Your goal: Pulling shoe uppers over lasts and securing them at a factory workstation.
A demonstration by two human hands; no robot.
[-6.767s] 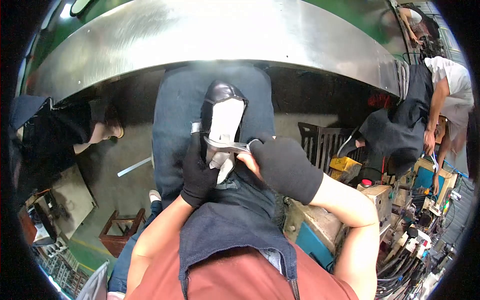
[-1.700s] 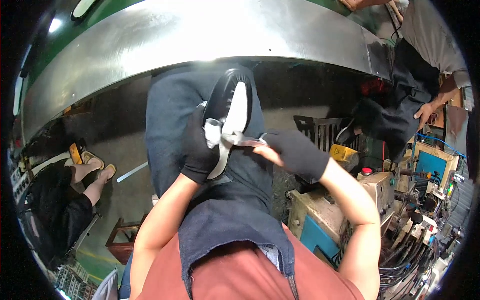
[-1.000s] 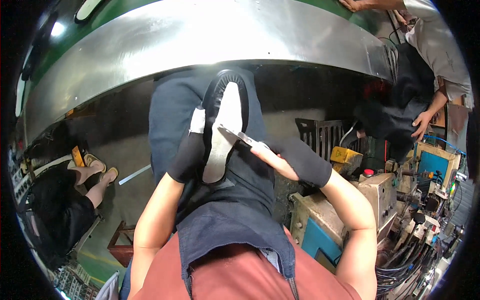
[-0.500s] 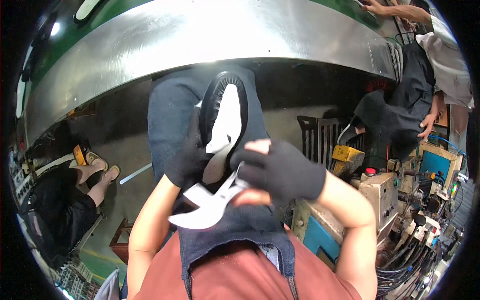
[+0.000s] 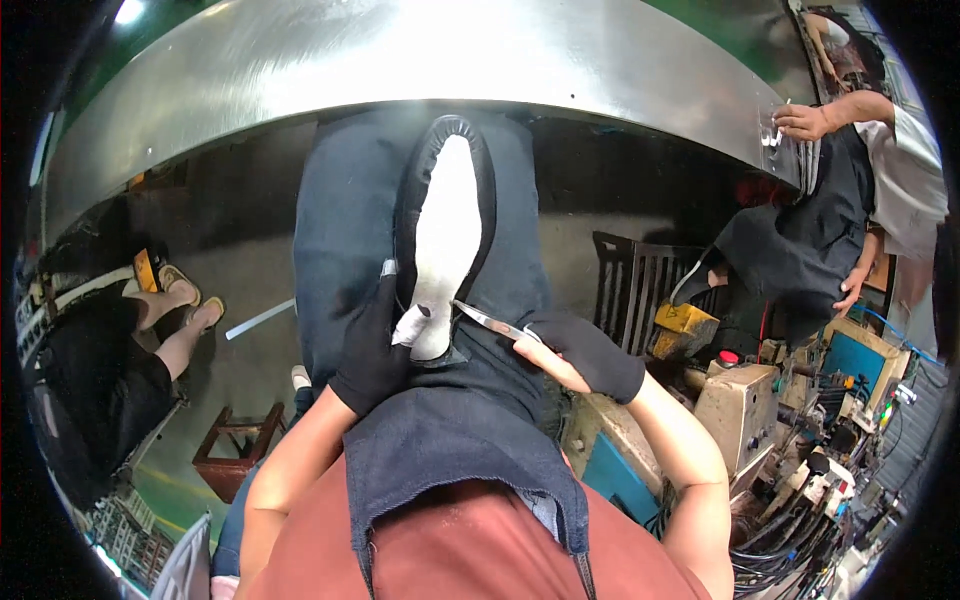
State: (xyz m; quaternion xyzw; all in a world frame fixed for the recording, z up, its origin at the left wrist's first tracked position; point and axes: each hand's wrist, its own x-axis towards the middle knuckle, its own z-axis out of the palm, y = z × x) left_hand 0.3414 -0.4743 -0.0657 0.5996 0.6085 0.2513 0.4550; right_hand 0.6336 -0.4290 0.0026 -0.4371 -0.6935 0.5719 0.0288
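Observation:
A black shoe upper (image 5: 405, 220) lies bottom up across my lap, toe pointing away from me. Its pleated black edge folds in around a long white bottom piece (image 5: 447, 225). My left hand (image 5: 372, 340), in a black fingerless glove, is closed around the left side near the heel, the thumb over the edge. In my gloved right hand (image 5: 585, 355) is a pointed silver metal tool (image 5: 490, 322); its tip meets or nearly meets the shoe's right edge near the heel. The rest of the tool is hidden by my fingers, so its exact kind cannot be told.
A shiny metal-edged bench (image 5: 400, 60) runs across in front. At right are a beige machine box (image 5: 740, 410) with a red button, a yellow metal part (image 5: 685, 330) and many cables. One person (image 5: 835, 200) sits at right, another (image 5: 110, 370) at left, near a wooden stool (image 5: 237, 450).
My right hand has brought the metal tool, previously blurred with two jaws or blades apart below the heel, up to the shoe's right edge. The shoe sits straighter. The person at right has drawn an arm back.

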